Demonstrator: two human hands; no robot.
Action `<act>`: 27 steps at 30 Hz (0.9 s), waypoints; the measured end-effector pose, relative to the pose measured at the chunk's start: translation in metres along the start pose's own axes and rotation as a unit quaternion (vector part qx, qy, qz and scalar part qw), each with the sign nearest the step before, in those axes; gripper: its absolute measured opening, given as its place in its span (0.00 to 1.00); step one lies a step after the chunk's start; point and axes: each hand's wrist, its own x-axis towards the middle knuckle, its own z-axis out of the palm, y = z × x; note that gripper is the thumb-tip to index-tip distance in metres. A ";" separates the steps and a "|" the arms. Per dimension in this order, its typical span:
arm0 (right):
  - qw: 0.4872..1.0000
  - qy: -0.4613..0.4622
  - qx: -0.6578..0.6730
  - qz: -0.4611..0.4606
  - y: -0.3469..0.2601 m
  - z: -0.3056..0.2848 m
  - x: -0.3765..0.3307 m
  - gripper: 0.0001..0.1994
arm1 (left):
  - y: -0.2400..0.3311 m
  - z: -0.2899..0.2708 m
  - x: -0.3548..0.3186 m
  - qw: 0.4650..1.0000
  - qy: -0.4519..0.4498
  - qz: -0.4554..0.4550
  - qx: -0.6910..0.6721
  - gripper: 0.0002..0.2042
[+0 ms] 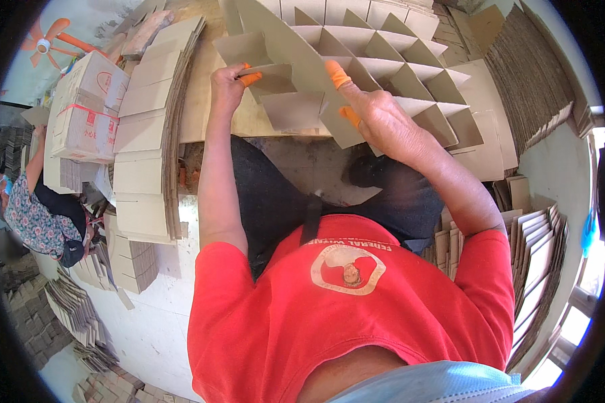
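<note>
Both hands (228,84) (376,117) grip brown cardboard divider grid (383,60), cells interlocked.

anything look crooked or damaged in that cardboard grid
Nothing looks damaged. The divider grid has even cells, though its near corner is still loose: the left hand pinches a short strip, and the right hand grips a long strip. The flat stack on the left fans slightly.
</note>
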 end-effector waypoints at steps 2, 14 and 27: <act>1.000 -0.013 -0.008 -0.016 0.000 -0.003 0.005 0.40 | 0.004 -0.002 -0.004 0.999 0.000 0.007 0.032 0.10; 0.999 0.014 0.023 -0.029 0.032 0.060 -0.023 0.45 | 0.024 -0.024 0.002 0.968 0.008 -0.106 -0.229 0.14; 0.997 0.020 0.075 0.025 0.015 0.031 -0.024 0.39 | -0.039 -0.007 0.040 0.960 0.080 -0.149 -0.222 0.11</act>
